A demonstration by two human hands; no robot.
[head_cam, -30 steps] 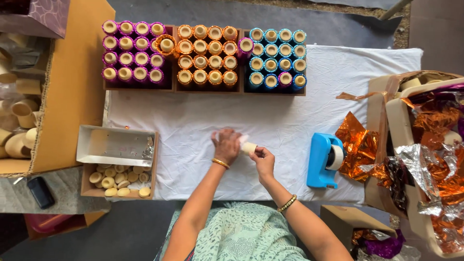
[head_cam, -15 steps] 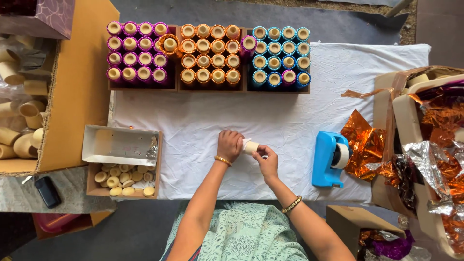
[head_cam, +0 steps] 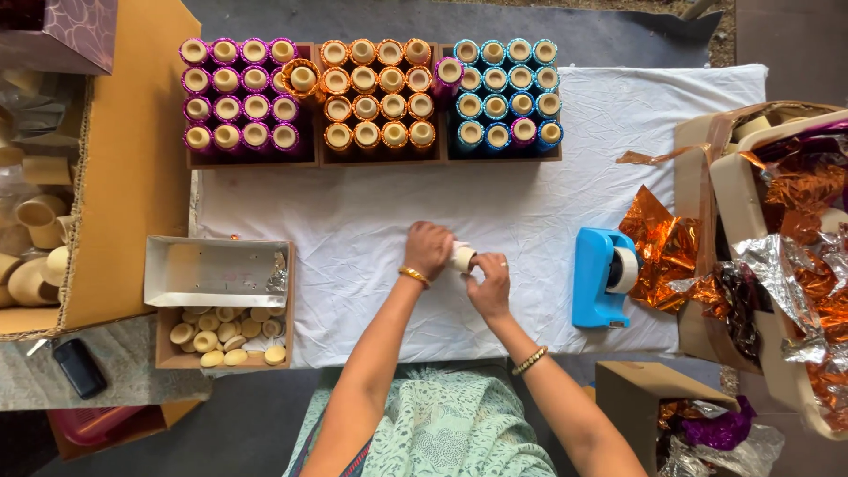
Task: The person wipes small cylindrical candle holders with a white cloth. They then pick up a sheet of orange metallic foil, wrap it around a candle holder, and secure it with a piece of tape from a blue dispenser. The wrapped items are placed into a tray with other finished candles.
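Small cream tube (head_cam: pixel 462 257) — lying sideways, over the white cloth (head_cam: pixel 530 212).

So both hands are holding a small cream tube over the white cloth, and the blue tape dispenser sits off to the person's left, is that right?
Not quite. The blue tape dispenser sits to the person's right, not left, as the head view shows. The rest holds: the left hand and right hand hold a small cream tube over the white cloth.

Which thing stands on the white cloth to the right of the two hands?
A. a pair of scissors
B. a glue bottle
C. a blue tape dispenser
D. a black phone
C: the blue tape dispenser stands on the white cloth just right of the right hand, while both hands hold a small cream tube.
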